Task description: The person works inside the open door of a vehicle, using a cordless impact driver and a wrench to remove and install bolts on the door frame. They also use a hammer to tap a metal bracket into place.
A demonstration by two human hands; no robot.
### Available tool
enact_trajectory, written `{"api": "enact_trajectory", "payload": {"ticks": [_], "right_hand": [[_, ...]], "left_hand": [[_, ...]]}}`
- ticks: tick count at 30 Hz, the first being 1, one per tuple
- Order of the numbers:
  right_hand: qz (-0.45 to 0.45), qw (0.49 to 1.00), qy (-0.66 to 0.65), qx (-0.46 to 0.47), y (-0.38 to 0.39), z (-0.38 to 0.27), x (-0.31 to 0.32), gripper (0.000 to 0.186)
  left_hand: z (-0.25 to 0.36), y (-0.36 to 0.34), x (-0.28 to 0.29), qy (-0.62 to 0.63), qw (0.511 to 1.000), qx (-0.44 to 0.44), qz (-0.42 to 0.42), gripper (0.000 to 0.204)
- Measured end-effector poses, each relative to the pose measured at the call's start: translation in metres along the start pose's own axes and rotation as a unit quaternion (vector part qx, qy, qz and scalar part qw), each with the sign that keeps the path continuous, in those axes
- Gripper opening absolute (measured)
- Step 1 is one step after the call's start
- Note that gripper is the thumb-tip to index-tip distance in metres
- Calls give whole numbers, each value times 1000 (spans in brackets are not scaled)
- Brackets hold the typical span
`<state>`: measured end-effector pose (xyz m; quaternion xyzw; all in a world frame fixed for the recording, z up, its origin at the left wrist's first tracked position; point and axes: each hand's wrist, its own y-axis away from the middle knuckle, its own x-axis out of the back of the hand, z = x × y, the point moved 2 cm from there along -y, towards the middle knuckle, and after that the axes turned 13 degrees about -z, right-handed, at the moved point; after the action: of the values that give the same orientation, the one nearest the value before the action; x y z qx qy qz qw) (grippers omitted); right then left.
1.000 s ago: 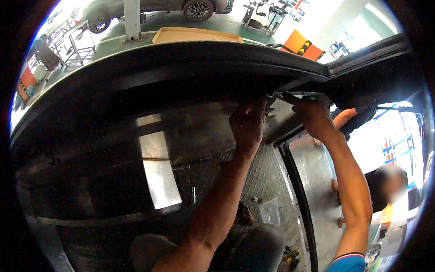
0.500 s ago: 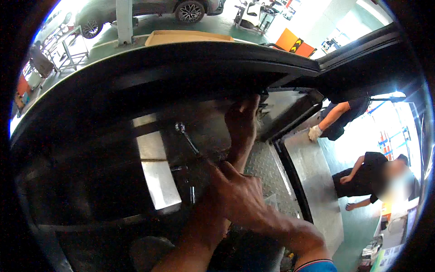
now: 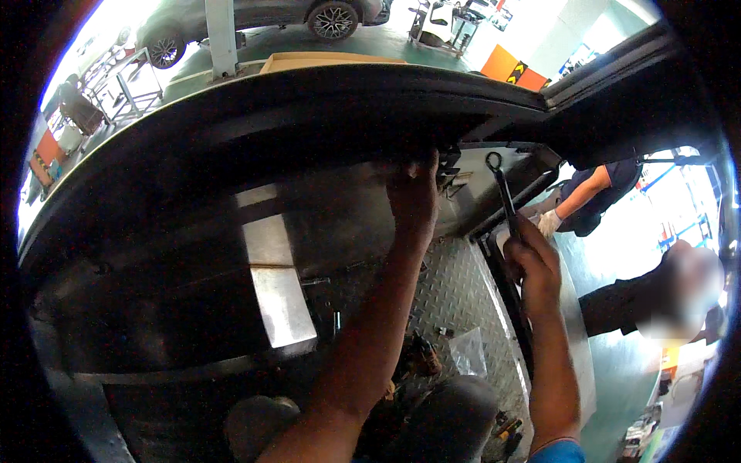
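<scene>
My right hand (image 3: 532,258) is raised at the right, closed around a ring wrench (image 3: 503,191) whose ring end points up and away. My left arm reaches far forward, and my left hand (image 3: 414,181) is closed up under the dark panel (image 3: 309,96), next to a small dark bracket (image 3: 449,163). Shadow hides what its fingers grip there. Below, on the dark shiny surface to the left of my left forearm, lie two short metal tool pieces, one (image 3: 315,282) lying crosswise and one (image 3: 336,321) pointing toward me.
On the tread-plate floor (image 3: 451,289) are a clear plastic bag (image 3: 468,353) and an orange-brown tool (image 3: 424,355). A door frame edge (image 3: 505,309) runs along the right. Beyond it are a co-worker's gloved hand (image 3: 549,222) and another person (image 3: 625,297). A car (image 3: 270,19) stands far off.
My right hand, which was crossed over my left forearm with the wrench pointing left, has swung right and lifted the wrench. My left hand stays near the bracket. The view has shifted slightly.
</scene>
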<state>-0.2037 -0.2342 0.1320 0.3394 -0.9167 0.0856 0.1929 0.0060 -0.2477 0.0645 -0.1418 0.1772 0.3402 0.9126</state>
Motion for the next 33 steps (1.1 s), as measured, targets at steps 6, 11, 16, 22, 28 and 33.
{"api": "enact_trajectory", "payload": {"ticks": [6,11,16,22,28,33], "right_hand": [[-79,951,237,183,-66,-15,10,39],[-144,902,374,162,-102,-20,33,31],[-173,852,482,107,-132,-29,56,26],[-194,799,554,131,-136,-45,54,33],[-128,771,586,214,-126,-25,37,18],[-99,808,535,229,-116,-8,54,27]], "left_hand": [[-17,-14,10,-258,923,-283,38,24],[-18,-15,7,4,991,-133,-14,24],[15,-7,-2,61,998,-12,-21,29],[14,-18,-1,-350,889,-281,92,33],[9,-21,7,-304,902,-275,135,36],[25,-9,-11,-270,934,-192,133,41]]}}
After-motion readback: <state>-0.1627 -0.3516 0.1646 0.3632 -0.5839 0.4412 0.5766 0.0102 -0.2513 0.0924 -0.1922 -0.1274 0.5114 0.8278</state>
